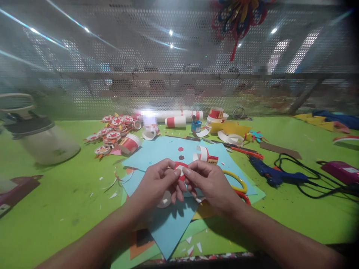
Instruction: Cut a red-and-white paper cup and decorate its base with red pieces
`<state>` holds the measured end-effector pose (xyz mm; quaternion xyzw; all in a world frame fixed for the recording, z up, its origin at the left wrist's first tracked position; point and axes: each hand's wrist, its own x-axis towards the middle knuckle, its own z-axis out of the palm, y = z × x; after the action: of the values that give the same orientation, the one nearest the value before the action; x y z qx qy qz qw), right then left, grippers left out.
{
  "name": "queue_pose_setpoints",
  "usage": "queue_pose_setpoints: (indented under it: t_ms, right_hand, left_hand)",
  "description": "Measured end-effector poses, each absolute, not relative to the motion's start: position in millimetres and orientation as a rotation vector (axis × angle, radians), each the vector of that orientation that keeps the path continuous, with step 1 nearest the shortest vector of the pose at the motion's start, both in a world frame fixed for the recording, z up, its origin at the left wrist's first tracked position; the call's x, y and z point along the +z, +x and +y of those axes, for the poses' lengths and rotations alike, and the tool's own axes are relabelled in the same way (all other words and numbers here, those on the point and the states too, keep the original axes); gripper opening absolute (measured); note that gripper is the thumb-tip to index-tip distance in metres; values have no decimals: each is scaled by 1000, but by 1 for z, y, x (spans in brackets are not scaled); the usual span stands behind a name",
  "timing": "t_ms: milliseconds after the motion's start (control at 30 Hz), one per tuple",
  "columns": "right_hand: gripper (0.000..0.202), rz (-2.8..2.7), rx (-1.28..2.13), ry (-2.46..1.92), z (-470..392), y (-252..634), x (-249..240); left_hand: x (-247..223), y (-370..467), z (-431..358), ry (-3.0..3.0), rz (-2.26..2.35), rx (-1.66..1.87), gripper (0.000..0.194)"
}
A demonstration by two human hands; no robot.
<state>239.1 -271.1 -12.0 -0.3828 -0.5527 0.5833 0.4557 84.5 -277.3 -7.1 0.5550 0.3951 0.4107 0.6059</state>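
Above the light blue paper sheets [174, 224], my left hand [161, 181] and my right hand [211, 183] meet over a small red paper disc [180, 164]. Both hands are closed on its edges. A small white piece shows at the disc's middle, between my two thumb tips. Just beyond my fingers lie a red hexagonal cutout [181, 149] and a dark one [181, 157]. A curled strip of paper cup [206, 154] sits past my right hand. Scissors with yellow and red handles [237, 181] lie partly under that hand.
Stacked paper turtles [113, 130] and a cut paper cup [130, 143] are at back left. A spray bottle [39, 130] stands far left. Right of the paper lies a blue glue gun [276, 172] with a black cord. More cups [175, 121] lie along the mesh screen [168, 89].
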Motion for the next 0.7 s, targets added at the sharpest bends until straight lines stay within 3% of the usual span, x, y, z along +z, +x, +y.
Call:
queue_pose_setpoints:
  t_ms: [700]
  right_hand:
    - [30,-1385,1423,-944,-271,240,-12]
  left_hand:
    - [-9,83,-276,1299,905,937,20]
